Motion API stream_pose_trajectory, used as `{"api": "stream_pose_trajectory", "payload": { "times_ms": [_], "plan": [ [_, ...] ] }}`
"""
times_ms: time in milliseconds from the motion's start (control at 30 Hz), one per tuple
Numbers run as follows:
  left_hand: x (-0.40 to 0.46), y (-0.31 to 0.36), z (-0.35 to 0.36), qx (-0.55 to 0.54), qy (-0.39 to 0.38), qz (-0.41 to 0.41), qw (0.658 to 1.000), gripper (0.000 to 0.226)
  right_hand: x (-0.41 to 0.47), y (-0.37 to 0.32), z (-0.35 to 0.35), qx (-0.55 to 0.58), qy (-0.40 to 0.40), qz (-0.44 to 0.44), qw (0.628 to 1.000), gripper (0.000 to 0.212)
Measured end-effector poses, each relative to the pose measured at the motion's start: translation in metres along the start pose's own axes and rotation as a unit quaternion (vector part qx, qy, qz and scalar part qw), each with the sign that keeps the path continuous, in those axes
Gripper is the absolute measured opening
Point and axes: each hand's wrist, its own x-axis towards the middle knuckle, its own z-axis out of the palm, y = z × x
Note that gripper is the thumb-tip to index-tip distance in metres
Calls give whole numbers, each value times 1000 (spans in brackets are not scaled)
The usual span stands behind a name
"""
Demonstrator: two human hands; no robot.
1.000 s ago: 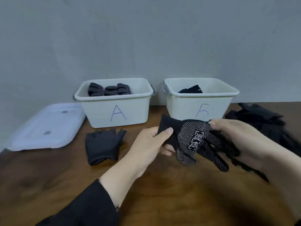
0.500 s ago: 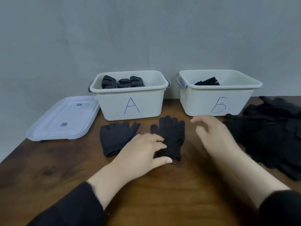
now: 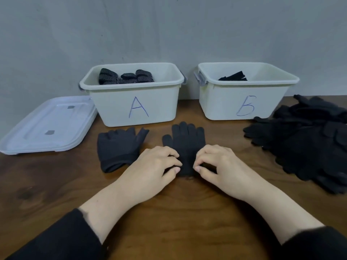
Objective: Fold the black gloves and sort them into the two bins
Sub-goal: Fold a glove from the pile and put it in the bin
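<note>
A black glove (image 3: 185,145) lies flat on the wooden surface (image 3: 178,212), fingers pointing toward bin A (image 3: 131,107) and bin B (image 3: 244,102). The left hand (image 3: 155,166) and right hand (image 3: 216,164) each pinch its cuff end between thumb and fingertips — the fold appears to be just starting. The next move likely calls for lifting the cuff and carrying it evenly forward over the fingers; a pile of gloves (image 3: 308,139) waits at the right.
</note>
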Motion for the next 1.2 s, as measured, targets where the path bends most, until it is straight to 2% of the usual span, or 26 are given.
{"api": "stream_pose_trajectory", "payload": {
  "times_ms": [67, 167, 367, 467, 633, 800, 900, 967, 1100, 1200],
  "plan": [
    [-4, -5, -2, 16, 4, -8, 1000, 29, 5, -8, 1, 55, 5, 13, 998, 11],
    [-2, 1, 3, 35, 51, -10, 998, 25, 4, -8, 0, 127, 61, 54, 989, 13],
    [36, 65, 28, -59, 137, -18, 989, 28, -13, 11, -22, 182, 219, 144, 948, 25],
    [49, 97, 42, -86, 121, -3, 989, 29, -24, 24, -34, 185, 289, 172, 923, 32],
    [68, 124, 57, -87, 106, 24, 990, 26, -49, 51, -54, 128, 349, 215, 903, 19],
    [84, 134, 69, -105, 90, 18, 990, 28, -75, 86, -77, -14, 367, 207, 907, 10],
    [92, 143, 74, -121, 65, 18, 990, 31, -94, 111, -93, -112, 390, 225, 886, 12],
    [97, 148, 76, -127, 52, 18, 990, 33, -107, 124, -102, -138, 399, 255, 870, 18],
    [103, 154, 78, -138, 35, 17, 990, 34, -120, 139, -107, -132, 293, 354, 879, 35],
    [102, 154, 79, -146, 29, 14, 989, 34, -120, 140, -103, -151, 253, 359, 885, 34]
  ]
}}
